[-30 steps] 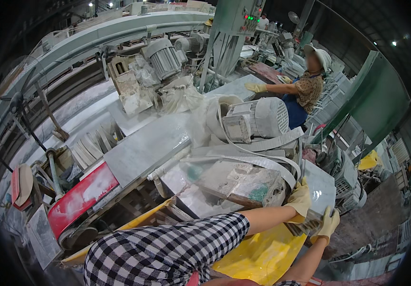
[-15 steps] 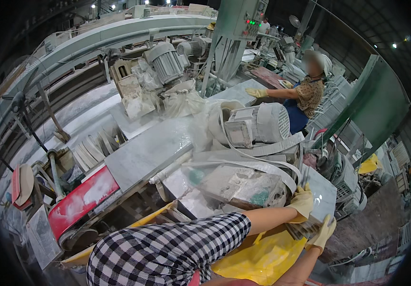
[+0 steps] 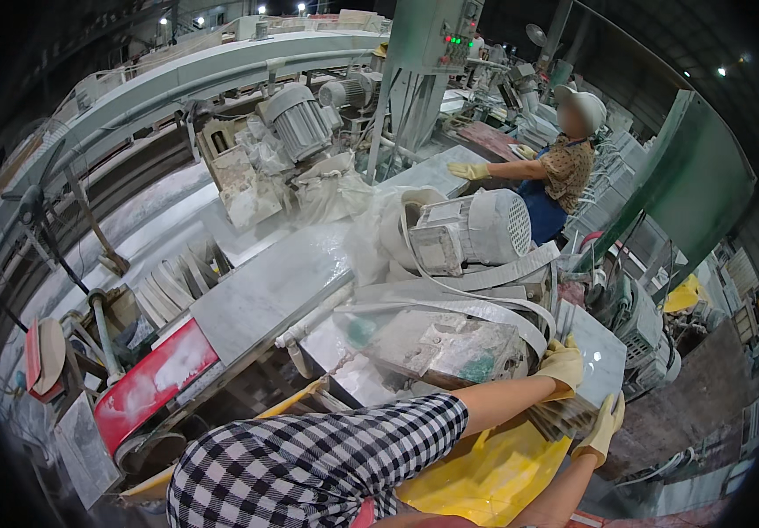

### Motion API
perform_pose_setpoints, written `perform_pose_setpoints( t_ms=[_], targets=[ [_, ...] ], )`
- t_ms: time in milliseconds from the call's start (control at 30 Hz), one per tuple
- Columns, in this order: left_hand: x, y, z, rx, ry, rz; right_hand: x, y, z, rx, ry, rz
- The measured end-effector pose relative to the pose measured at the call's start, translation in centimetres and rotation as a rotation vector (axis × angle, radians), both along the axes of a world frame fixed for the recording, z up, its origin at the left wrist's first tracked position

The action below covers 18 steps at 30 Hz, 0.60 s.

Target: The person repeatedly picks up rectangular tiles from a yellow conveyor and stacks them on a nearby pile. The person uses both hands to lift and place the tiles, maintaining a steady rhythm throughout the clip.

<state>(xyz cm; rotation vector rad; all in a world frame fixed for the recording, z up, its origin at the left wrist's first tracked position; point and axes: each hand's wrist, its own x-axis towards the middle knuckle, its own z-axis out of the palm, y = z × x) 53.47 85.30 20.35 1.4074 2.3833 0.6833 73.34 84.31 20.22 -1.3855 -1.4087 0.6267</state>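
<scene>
A smooth grey stone tile (image 3: 600, 359) lies on top of a stack of tiles at the right. My left hand (image 3: 563, 365), in a pale yellow glove, grips its left edge. At the near right corner of the same tile is my right hand (image 3: 604, 431), gloved alike, its fingers along the edge. Both sets of fingertips are partly hidden. Below my arms hangs a bright yellow sheet (image 3: 490, 475). Another long grey slab (image 3: 274, 282) lies on the red-ended conveyor (image 3: 155, 378) at the left, apart from my hands.
A dusty white motor (image 3: 476, 231) with loose pale straps stands beyond my left hand. Across the machine, a co-worker (image 3: 564, 172) in a white cap and yellow gloves reaches over another slab (image 3: 428, 176). A green panel (image 3: 701, 180) rises at the right, above a brown board (image 3: 683, 400).
The view has shifted slightly. Both my hands stay at the edges of the tile, with little visible movement.
</scene>
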Motion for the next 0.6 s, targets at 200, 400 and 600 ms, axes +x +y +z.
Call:
perform_pose_setpoints(
  t_ms=[200,400,600],
  targets=[
    [-1.3,-0.7,0.7,-0.043,0.068,-0.261,-1.5,-1.6,1.3,-0.112,0.256,0.024],
    [-2.1,-1.9,1.8,0.108,-0.301,-0.041,-4.0,-6.7,4.6,-0.046,0.209,0.001],
    [-4.5,-7.4,8.2,0.147,-0.378,-0.195,-3.3,-20.3,4.8,0.13,-0.163,0.066]
  ],
)
